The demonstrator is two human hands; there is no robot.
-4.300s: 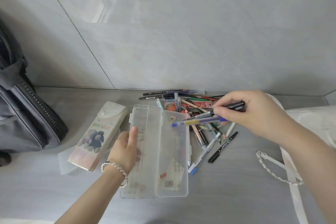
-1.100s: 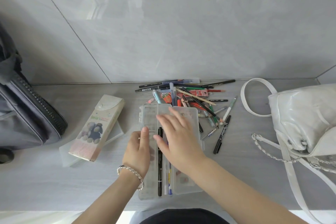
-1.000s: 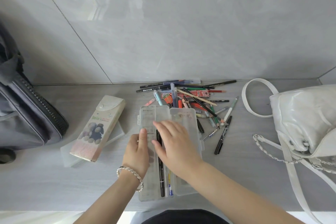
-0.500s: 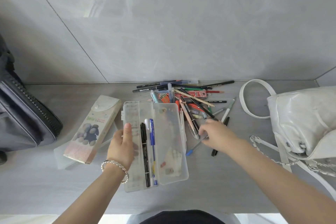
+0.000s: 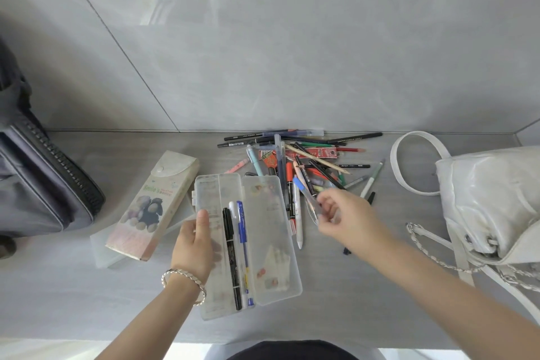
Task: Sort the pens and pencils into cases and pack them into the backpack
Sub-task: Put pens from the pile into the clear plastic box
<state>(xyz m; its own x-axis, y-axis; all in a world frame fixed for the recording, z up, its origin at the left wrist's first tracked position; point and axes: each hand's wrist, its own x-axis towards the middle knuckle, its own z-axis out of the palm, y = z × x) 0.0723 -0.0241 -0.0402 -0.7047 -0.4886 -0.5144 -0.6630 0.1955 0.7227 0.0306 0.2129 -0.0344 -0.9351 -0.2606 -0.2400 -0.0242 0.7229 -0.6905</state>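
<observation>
left grip [image 5: 194, 242] steadies open case [image 5: 247, 242] | right grip [image 5: 342, 218] pinching clear pen [image 5: 306, 199] right of case | 3 pens in case | pile [image 5: 304, 161] behind case unsorted | backpack [image 5: 41, 184] far left, unpacked

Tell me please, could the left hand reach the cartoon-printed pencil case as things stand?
Probably yes: the left hand rests on the clear case, and the printed pencil case lies just beside it with nothing between.
</observation>
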